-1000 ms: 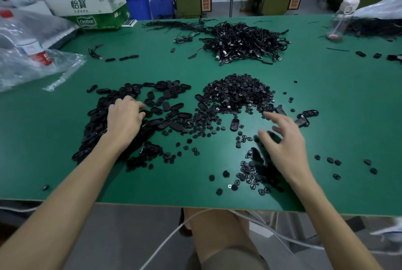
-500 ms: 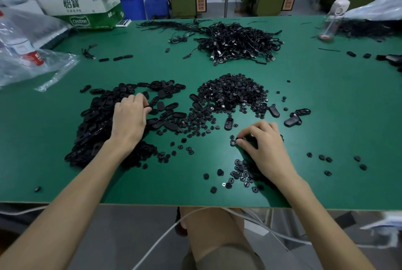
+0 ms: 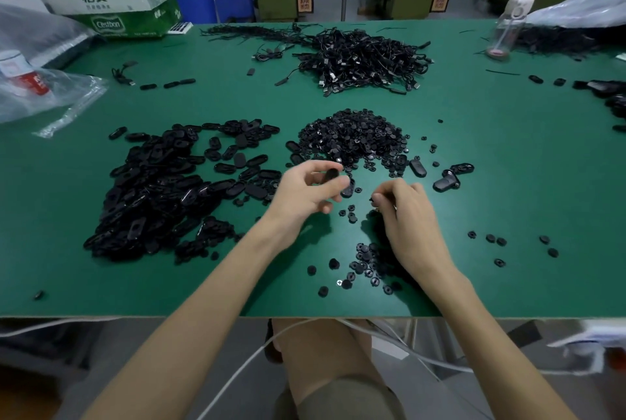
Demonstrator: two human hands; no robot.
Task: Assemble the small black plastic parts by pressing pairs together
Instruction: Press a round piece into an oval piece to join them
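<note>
Since these are small moulded plastic bits, I judge them v. light, stiff and a bit slick. They're easy to flick away and hard to crush, so take them by the edges w/ fingertips, not the palm.

The left hand (image 3: 310,194) is raised just over the bench (image 3: 508,182), mid-front. Thumb and first fingers are curled round an oval part (image 3: 331,175), gripping it by its rim. The other fingers are loosely bent and the palm faces inward.

The right hand (image 3: 406,213) is close beside it but apart, not touching. Its fingers are curled tight toward the thumb, and it appears to pinch a round part (image 3: 373,198) at the tips. That piece is tiny and mostly hidden, so its shape is unclear.

Stock on the bench:
- The pile of ovals (image 3: 159,189) is to the left.
- The pile of rounds (image 3: 352,136) is just beyond the hands.
- The loose rounds (image 3: 366,267) are near the front edge, under the right wrist.
- A cable heap (image 3: 366,58) is further back, not in use.

Step in hand, by my read, is lining up the round part w/ the oval part before pressing. This needs square alignment, w/ the oval braced by its long edges so it doesn't twist or pop out under the push.
</note>
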